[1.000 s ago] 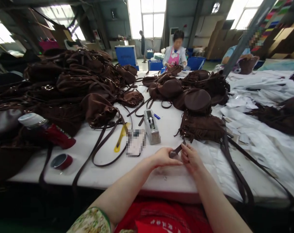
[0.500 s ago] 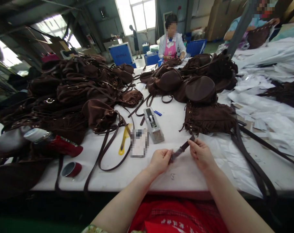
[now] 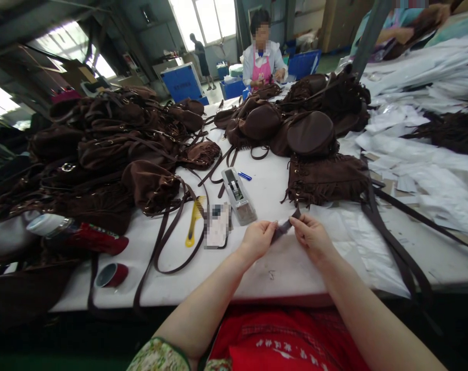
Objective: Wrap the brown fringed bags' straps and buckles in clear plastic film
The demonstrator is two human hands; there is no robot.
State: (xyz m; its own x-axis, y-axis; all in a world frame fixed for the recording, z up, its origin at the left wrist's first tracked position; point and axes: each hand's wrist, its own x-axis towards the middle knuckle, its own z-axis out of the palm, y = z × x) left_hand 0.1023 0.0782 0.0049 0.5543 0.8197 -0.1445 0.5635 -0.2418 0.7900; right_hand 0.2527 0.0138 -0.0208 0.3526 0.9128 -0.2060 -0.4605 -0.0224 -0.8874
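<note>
Both of my hands pinch a short stretch of dark brown strap [image 3: 283,230] just above the white table. My left hand [image 3: 260,238] is closed on its lower left end, fingertips pressed together. Closed too, my right hand [image 3: 310,236] grips the strap further up to the right. Past the right fingers the strap runs up toward a brown fringed bag [image 3: 327,180] lying on its side. Small metal bits [image 3: 271,274] lie on the table below the hands. A clear tape dispenser [image 3: 238,197] stands just beyond my left hand.
Brown bags [image 3: 114,139] are heaped on the left, more bags [image 3: 263,121] at the back. A yellow comb [image 3: 195,221], phone [image 3: 217,226], blue pen [image 3: 245,176], red cup [image 3: 112,275] and lying bottle [image 3: 83,234] are nearby. White sheets [image 3: 431,170] cover the right. A person in a pink apron [image 3: 262,67] works opposite.
The view has shifted slightly, so things on the table appear a little further left. Both hands have risen slightly and come a little closer together on the strap.
</note>
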